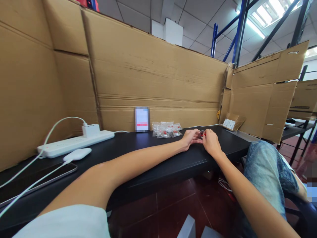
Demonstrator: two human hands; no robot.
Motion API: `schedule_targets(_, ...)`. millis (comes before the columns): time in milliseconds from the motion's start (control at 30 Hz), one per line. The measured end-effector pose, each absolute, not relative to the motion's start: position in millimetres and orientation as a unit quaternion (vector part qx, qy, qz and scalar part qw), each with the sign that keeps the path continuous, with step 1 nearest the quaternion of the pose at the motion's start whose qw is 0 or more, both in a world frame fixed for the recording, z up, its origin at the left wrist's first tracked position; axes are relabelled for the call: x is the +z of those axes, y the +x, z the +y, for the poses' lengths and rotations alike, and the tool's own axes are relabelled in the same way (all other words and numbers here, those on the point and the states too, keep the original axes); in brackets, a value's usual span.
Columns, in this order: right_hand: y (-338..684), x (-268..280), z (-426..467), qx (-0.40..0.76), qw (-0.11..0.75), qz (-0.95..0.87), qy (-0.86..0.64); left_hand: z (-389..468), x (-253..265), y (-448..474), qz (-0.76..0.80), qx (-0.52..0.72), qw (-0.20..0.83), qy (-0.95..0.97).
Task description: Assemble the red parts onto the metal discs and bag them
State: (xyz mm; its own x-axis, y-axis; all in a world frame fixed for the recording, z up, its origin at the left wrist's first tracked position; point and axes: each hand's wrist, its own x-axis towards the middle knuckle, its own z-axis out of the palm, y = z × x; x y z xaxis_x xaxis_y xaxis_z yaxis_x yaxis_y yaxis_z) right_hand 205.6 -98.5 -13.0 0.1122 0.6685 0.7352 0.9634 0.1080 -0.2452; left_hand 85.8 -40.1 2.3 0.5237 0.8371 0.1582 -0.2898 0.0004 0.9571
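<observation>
Over the black table [158, 158], my two hands meet around a small round item, red and clear [201, 134]. Its exact kind is too small to make out. My left hand [191, 139] is turned partly palm up, its fingers curled against the item from the left. From the right, my right hand [211, 141] pinches the item with its fingertips. Just left of my hands lies a pile of clear plastic bags [165, 129], each with a small red-and-clear piece inside.
A lit screen [142, 119] leans against the cardboard wall [158, 72]. At the left are a white power strip [76, 143], a charger [91, 131], a white puck [77, 154] and a dark tablet [37, 181]. A small carton [233, 121] sits at the right, above a person's jeans-clad leg [264, 175].
</observation>
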Motion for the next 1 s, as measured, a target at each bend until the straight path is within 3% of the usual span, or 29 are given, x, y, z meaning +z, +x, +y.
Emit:
schedule_targets(533, 211, -15, -99, -0.214, 0.402, -0.66, -0.597, -36, -9, 86, 0.197, 0.414, 0.624, 0.633)
schedule_targets(1000, 218, -15, -96, -0.114, 0.493, -0.696, -0.51, -33, -8, 86, 0.242, 0.4, 0.624, 0.626)
